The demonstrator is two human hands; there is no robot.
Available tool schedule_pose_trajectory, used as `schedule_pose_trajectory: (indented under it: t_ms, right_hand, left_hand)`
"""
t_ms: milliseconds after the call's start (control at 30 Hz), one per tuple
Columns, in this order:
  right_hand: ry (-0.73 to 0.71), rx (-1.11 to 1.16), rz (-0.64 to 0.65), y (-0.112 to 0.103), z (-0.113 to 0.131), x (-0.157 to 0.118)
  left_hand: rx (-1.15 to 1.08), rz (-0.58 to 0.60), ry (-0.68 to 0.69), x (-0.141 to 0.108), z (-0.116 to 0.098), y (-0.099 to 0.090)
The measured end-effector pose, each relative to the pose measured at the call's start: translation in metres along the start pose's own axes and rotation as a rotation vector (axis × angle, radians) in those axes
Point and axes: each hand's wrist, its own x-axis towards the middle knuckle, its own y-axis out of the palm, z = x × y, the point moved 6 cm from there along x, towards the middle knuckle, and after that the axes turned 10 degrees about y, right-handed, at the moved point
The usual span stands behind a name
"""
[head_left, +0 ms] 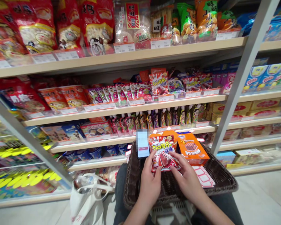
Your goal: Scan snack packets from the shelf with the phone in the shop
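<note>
Between my two hands is a red and white bag of gummy candy [164, 157], its printed front facing up, over a dark brown wicker basket [178, 195] on my lap. The fingers of my left hand [151, 175] close on the bag's left edge. My right hand [184, 173] grips its right edge, thumb near the bottom corner. Left of the bag, a phone [143, 147] with a lit screen leans in the basket. An orange snack box [192, 148] stands to the right, above a white card with red outlines [203, 177].
Shelves [154, 109] of packaged snacks rise directly ahead, with slanting grey posts [239, 78] at both sides. A white tote bag [84, 197] rests on the tiled floor [259, 197] to my left. More gummy bags [159, 83] sit on the middle shelf.
</note>
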Motion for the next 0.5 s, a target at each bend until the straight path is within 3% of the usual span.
schedule_pose_trajectory:
  t_ms: [500]
  right_hand:
    - [0.078, 0.098, 0.026, 0.0006, -0.0047, -0.0024]
  left_hand:
    - [-0.030, -0.005, -0.012, -0.0027, -0.0077, 0.0028]
